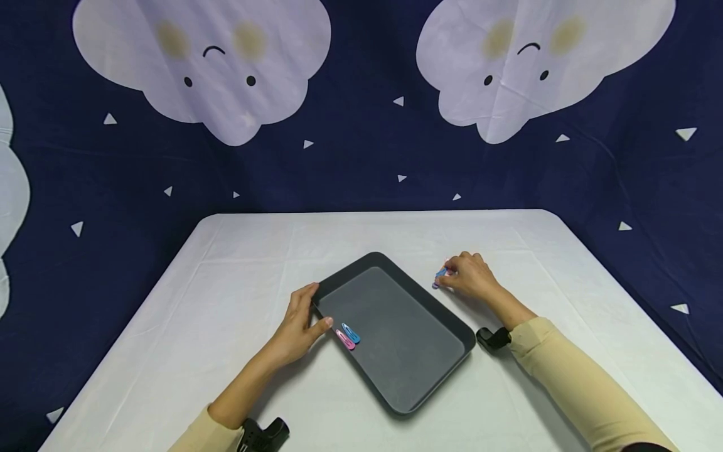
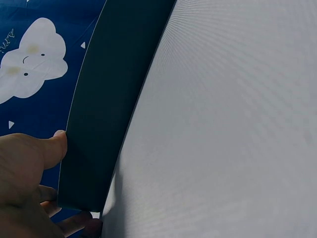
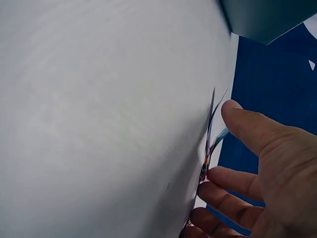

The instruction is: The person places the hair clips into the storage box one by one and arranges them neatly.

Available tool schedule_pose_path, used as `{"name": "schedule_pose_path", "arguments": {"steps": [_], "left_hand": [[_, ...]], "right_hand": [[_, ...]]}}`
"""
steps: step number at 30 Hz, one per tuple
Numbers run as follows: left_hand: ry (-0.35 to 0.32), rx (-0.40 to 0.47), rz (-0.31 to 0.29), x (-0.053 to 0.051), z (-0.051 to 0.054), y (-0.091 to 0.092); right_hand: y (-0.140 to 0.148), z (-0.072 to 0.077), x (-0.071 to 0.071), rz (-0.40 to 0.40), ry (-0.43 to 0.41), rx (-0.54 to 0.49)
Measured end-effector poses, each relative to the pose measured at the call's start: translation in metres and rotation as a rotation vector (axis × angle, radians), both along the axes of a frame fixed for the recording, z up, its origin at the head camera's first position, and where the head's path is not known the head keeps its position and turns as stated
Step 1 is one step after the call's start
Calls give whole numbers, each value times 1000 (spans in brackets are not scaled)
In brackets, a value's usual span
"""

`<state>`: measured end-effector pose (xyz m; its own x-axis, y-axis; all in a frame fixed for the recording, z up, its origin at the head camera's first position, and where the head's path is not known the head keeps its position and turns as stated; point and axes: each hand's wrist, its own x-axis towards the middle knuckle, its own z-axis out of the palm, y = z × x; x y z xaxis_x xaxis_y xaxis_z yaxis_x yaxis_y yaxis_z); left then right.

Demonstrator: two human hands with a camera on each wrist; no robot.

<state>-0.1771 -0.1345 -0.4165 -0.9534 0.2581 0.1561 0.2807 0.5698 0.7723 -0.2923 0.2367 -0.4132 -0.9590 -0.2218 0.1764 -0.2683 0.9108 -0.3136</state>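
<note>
A dark grey tray (image 1: 395, 333) lies turned at an angle on the white table. Inside it by the left edge, a blue hair clip (image 1: 351, 333) and a pink hair clip (image 1: 345, 339) lie side by side. My left hand (image 1: 298, 328) holds the tray's left corner, thumb at the rim; the left wrist view shows the hand (image 2: 29, 178) against the tray wall (image 2: 109, 99). Right of the tray, my right hand (image 1: 471, 275) reaches down to a small group of clips (image 1: 442, 274). In the right wrist view its fingers touch clips (image 3: 210, 144), with the thumb apart from them.
The white table (image 1: 254, 251) extends around the tray. Behind it hangs a dark blue cloth (image 1: 361, 157) with white clouds and triangles. Dark wrist cameras sit on both wrists, the right one (image 1: 493, 339) near the tray's right corner.
</note>
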Motion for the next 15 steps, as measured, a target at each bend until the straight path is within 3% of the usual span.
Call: {"name": "schedule_pose_path", "arguments": {"steps": [15], "left_hand": [[-2,-2,1,0,0,-1]], "right_hand": [[-4,1,-2,-36,-58,-12]]}}
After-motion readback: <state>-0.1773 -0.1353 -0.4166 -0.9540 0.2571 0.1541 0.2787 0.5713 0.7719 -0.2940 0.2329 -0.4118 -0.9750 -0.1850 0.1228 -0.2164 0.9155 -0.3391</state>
